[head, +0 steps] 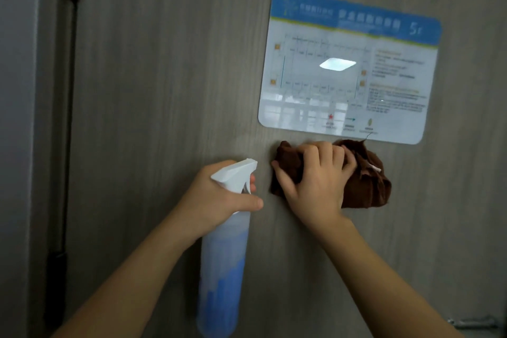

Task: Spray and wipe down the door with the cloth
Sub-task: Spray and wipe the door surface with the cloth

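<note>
Nearest to us: two bare forearms, rising from the bottom corners toward the middle of the view.

Item, our left hand (pixel 219 195): wrapped round the neck of a spray bottle (pixel 222 269), thumb lying across the front, fingertips showing beside the trigger. We cannot tell whether the trigger is pressed.

Item, spray bottle: translucent body with blue colouring, white trigger head at the top, nozzle pointing up and to the right toward the door (pixel 164 77). It hangs below the hand, close to the door face; whether it touches the door we cannot tell.

Item, our right hand (pixel 315 181): fingers curled over a brown cloth (pixel 367 184), clutching it and holding it against the door.

Item, brown cloth: bunched, spilling out to the right of the hand and a little to its left. It sits on the door just below the sign (pixel 348 66), its top edge near the sign's lower border.

Item, door: grey wood-grain surface filling most of the view.

Item, sign: glossy panel with a blue header band and a floor-plan drawing, fixed to the door at upper right; its text is too blurred to read.

Item, dark hinge strip (pixel 68 118): runs vertically along the door's left edge.

Item, metal fitting (pixel 474 322): lower right corner, blurred.
</note>
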Action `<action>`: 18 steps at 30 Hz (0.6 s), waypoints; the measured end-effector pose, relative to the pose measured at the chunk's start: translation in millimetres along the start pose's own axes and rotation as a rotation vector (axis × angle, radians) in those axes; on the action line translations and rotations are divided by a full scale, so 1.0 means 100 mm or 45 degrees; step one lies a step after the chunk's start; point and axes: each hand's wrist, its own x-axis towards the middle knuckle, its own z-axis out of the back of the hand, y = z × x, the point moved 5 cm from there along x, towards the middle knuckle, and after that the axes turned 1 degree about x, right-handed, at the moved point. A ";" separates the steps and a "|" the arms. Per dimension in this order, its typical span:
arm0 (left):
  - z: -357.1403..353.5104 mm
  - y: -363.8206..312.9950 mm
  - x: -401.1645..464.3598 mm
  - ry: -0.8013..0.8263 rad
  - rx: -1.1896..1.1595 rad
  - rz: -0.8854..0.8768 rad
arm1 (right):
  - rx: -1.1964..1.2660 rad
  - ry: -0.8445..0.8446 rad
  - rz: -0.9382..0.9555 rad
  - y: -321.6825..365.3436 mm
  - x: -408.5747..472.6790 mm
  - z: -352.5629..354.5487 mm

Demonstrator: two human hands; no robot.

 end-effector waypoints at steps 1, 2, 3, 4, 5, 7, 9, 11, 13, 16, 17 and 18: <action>0.00 -0.09 0.07 -0.006 -0.004 0.002 | -0.004 -0.014 -0.003 0.00 0.09 0.00; 0.00 -0.17 0.13 -0.007 -0.003 0.007 | -0.007 -0.028 -0.011 0.00 0.17 -0.01; 0.01 -0.24 0.18 -0.008 0.004 0.018 | -0.007 -0.036 -0.029 0.00 0.23 -0.01; 0.03 -0.30 0.23 -0.009 0.012 0.034 | -0.005 -0.038 -0.051 0.01 0.27 -0.01; 0.06 -0.35 0.27 -0.015 0.016 0.047 | -0.003 -0.034 -0.069 0.01 0.29 -0.01; 0.12 -0.42 0.31 -0.016 0.017 0.070 | -0.009 -0.014 -0.077 0.01 0.28 -0.01; 0.19 -0.50 0.32 0.007 0.025 0.094 | -0.034 0.018 -0.078 0.02 0.28 -0.01; 0.25 -0.56 0.33 0.052 0.059 0.128 | -0.057 0.066 -0.097 0.04 0.31 -0.01; 0.31 -0.58 0.33 0.079 0.095 0.151 | -0.067 0.094 -0.129 0.05 0.32 0.01; 0.34 -0.61 0.27 0.064 0.137 0.169 | -0.092 0.140 -0.160 0.06 0.30 0.02; 0.34 -0.62 0.25 0.049 0.148 0.183 | -0.102 0.162 -0.166 0.06 0.31 0.02; 0.35 -0.64 0.22 0.032 0.154 0.202 | -0.112 0.189 -0.168 0.06 0.32 0.01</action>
